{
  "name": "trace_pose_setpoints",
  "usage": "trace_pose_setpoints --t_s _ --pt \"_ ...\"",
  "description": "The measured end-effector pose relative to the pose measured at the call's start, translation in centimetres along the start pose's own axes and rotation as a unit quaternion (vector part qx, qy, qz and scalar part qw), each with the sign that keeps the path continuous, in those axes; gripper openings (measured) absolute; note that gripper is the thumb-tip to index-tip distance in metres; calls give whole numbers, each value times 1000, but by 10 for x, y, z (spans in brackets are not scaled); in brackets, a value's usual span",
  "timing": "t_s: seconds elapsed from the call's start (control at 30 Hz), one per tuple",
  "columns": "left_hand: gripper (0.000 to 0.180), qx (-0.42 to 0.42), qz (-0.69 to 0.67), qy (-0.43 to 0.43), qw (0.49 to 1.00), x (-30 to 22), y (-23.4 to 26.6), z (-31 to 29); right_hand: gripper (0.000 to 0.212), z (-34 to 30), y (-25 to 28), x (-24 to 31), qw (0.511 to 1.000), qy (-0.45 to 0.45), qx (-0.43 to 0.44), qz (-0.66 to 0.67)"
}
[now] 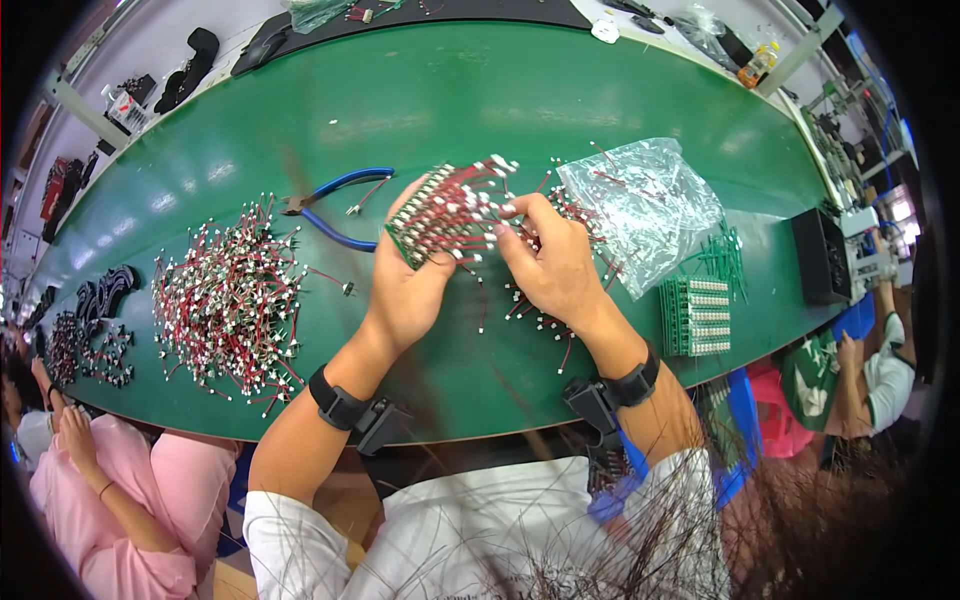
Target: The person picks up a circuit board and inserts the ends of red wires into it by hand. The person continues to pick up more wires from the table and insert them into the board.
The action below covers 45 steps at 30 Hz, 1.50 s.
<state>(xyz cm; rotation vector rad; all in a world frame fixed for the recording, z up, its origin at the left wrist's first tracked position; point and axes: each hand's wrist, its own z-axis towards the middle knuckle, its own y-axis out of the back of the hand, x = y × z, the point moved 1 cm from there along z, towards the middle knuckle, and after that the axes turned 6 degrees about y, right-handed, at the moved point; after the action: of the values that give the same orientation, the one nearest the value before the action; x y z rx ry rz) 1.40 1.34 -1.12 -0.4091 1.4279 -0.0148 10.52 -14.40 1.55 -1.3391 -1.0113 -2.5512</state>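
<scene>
My left hand [405, 285] is closed around the edge of a green circuit board panel [412, 215], tilted above the table. Rows of short red-and-black wires with white connectors [462, 205] stick out from the panel toward the right. At its right side my right hand [548, 255] pinches at a white connector end, thumb and forefinger together. Behind that hand lies a loose heap of similar wired connectors [575, 215], partly hidden. Blue-handled cutting pliers [340, 238] rest left of my left hand. Farther left is a large pile of wired connectors [232, 300].
A clear plastic bag [650, 210] lies on the green table [440, 100] at right. Nearby are stacked green board panels [695, 318], green strips [722, 262] and a black box [820, 257]. Black parts [105, 295] lie far left. People sit at both sides.
</scene>
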Motion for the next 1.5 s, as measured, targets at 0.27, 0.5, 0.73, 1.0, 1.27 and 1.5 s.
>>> trace_pose_setpoints --t_s 0.27,0.5,0.73,1.0,1.27,1.5 --pt "46 -97 -40 -6 994 1 8 9 16 -1 1 -3 998 3 18 57" --pt "40 -78 -28 -7 997 1 4 7 22 -3 2 3 990 -13 82 112" --pt "56 -53 -25 -21 998 -2 -5 3 15 -3 -3 4 986 -7 108 130" --pt "66 -44 -49 -15 998 0 -9 2 12 -4 -13 -3 992 25 56 110" --pt "68 5 -29 -66 997 1 -12 0 10 -4 -12 -1 993 111 28 31" --pt "75 7 20 -79 997 1 -14 -2 8 -2 -11 1 989 144 28 17"
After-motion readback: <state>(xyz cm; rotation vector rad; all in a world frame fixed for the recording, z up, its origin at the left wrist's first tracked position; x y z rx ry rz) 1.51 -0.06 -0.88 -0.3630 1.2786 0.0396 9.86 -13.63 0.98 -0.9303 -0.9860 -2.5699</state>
